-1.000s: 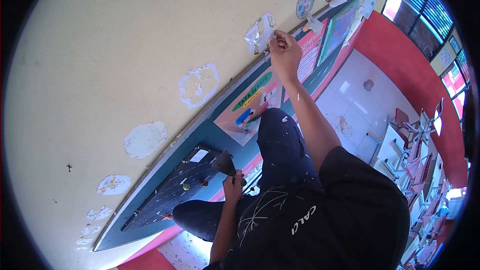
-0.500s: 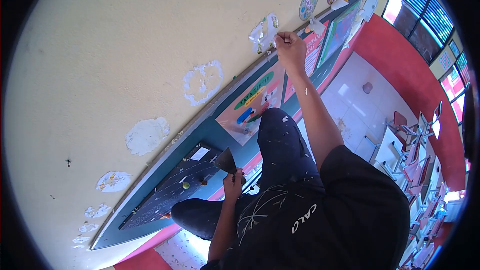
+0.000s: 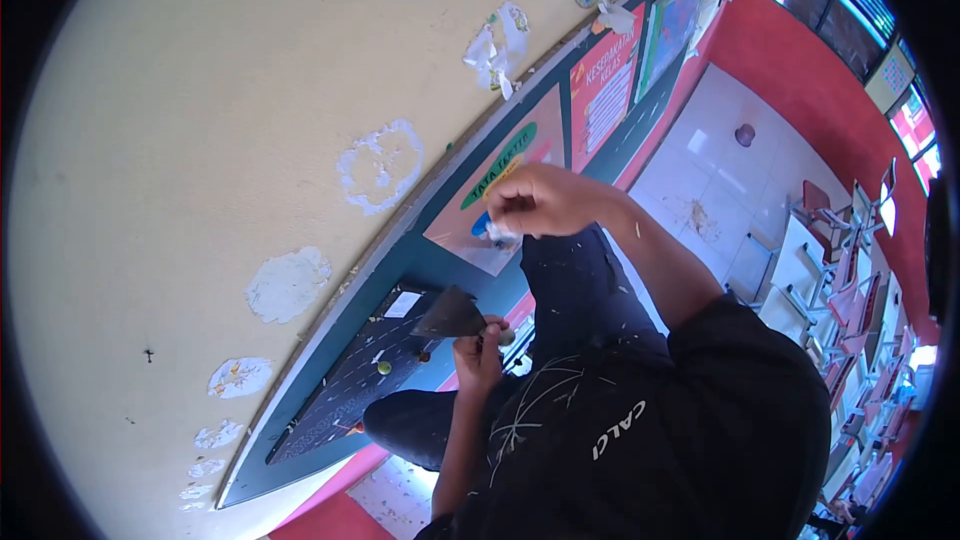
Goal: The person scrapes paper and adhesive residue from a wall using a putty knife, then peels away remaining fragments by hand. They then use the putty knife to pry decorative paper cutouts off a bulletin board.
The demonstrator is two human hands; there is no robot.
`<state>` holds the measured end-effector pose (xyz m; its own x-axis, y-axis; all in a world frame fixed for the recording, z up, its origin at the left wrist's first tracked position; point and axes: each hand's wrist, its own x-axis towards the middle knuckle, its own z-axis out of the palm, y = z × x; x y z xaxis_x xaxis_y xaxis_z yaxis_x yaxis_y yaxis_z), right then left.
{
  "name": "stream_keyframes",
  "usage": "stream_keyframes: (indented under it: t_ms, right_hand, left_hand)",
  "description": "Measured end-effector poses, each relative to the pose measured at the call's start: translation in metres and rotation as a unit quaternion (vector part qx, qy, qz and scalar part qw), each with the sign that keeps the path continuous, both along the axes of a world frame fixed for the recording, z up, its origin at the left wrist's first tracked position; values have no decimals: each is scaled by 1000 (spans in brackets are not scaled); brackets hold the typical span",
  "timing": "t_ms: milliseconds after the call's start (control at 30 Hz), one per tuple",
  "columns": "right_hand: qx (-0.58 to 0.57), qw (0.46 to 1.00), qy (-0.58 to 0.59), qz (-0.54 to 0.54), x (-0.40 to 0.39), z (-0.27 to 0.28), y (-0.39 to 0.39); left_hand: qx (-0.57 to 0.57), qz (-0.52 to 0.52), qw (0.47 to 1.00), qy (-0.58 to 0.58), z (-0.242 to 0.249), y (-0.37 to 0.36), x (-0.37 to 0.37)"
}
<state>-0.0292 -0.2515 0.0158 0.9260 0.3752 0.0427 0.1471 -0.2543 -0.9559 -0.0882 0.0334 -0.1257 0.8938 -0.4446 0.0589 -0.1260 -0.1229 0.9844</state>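
Note:
My right hand (image 3: 540,202) is closed in a pinch on a small white paper scrap (image 3: 500,232), in front of the orange "TATA TERTIB" poster (image 3: 530,155). Lower down, my left hand (image 3: 482,355) is wrapped round the handle of a putty knife (image 3: 450,314), its wide dark blade pointing up and left before the green board (image 3: 420,258). On the cream wall (image 3: 200,140) above the board, a partly torn paper cutout (image 3: 497,45) hangs with a loose white flap. Rough peeled patches (image 3: 288,285) run along the wall beside it.
A red poster (image 3: 606,85) and a green-framed picture (image 3: 672,25) are farther along the board. A black panel (image 3: 345,390) leans at its lower part. Chairs and desks (image 3: 800,265) stand at the right on the tiled floor (image 3: 740,140), where debris (image 3: 700,222) lies.
My right hand has come away from the torn cutout, down towards my body, with the white scrap. The putty knife in my left hand has turned slightly. The view has shifted.

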Motion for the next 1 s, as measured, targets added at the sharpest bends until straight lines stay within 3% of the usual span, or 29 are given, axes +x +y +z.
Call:
stream_keyframes:
  t_ms: [100,133,167,200,233,300,433,533,633,733,767,867,1000]
  right_hand:
    - [-231,950,-186,-95,0,-89,-19]
    - [-207,954,-183,-119,-4,-91,-19]
    - [-182,956,-180,-142,-11,-90,-16]
    - [-157,958,-176,-163,-18,-87,-13]
    - [13,981,-117,-152,-25,-76,-6]
    - [345,931,8,-116,-33,-51,14]
    - [294,908,-137,-266,-23,-66,25]
    - [336,858,-112,-371,-12,-58,-26]
    - [163,891,-154,-395,10,-57,-101]
    - [-2,907,-130,-402,22,-31,-137]
    - [-42,904,-112,-411,24,-18,-141]
    - [-246,839,-220,-433,47,-13,-144]
    - [-223,807,-280,-469,70,-29,-105]
  left_hand:
    - [45,-14,999,24,46,-11,9]
    - [58,-26,998,30,55,-17,17]
    - [10,-22,998,-53,56,-33,24]
    - [53,-34,993,-98,65,-46,35]
    - [95,-46,984,-140,78,-60,44]
    - [149,-59,965,-208,101,-94,57]
    - [277,-119,904,-302,112,-140,86]
    - [219,-125,891,-377,151,-161,97]
    - [174,10,902,-395,169,-175,129]
    - [196,71,848,-488,165,-186,168]
    - [208,86,822,-523,166,-191,173]
    - [253,143,803,-520,160,-204,180]
    - [266,190,792,-516,157,-214,175]
